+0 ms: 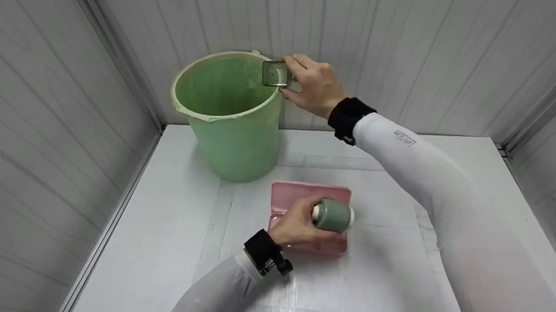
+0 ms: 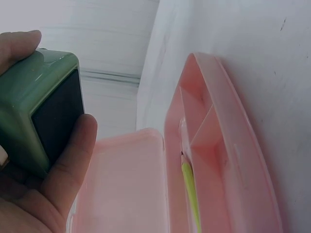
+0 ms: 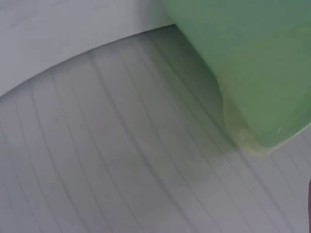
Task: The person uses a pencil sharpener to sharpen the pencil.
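Observation:
My left hand [image 1: 296, 225] grips a green pencil sharpener [image 1: 334, 216] with white end parts, held above an open pink pencil case [image 1: 300, 191]. In the left wrist view the sharpener [image 2: 36, 92] shows a dark rectangular face, with a finger along its edge. A yellow-green pencil [image 2: 189, 184] lies inside the case. My right hand [image 1: 317, 85] pinches a small see-through smoky drawer [image 1: 275, 74], tipped at the right rim of the green bucket [image 1: 239, 148]. The right wrist view shows neither the fingers nor the drawer plainly.
The bucket stands at the back left of the white table [image 1: 387, 283], close to the ribbed back wall [image 1: 396, 46]. Ribbed panels also close in the left and right sides. The pencil case lies in front of the bucket, its lid folded back towards the wall.

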Demonstrator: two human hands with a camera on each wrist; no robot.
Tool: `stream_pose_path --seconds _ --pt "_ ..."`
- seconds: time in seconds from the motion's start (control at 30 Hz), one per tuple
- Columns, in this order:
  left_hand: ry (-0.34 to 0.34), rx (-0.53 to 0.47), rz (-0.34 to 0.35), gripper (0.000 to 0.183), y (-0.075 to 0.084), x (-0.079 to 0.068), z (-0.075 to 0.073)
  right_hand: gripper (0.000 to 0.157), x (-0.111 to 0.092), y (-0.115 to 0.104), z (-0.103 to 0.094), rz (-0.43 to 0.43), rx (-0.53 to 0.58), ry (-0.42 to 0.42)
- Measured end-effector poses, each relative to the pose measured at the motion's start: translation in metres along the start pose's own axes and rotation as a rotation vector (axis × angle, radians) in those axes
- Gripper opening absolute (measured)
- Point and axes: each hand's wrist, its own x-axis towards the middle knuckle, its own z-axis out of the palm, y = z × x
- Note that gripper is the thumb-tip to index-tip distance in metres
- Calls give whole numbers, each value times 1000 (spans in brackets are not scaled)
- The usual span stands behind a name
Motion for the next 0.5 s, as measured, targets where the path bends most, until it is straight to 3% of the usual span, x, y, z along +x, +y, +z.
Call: stream_pose_path --seconds 0.17,0.5 --pt "23 24 -1 70 -2 -2 -8 57 -18 -9 -3 59 193 54" --pt "65 29 11 65 -8 -11 -21 56 -78 -12 -11 32 410 116"
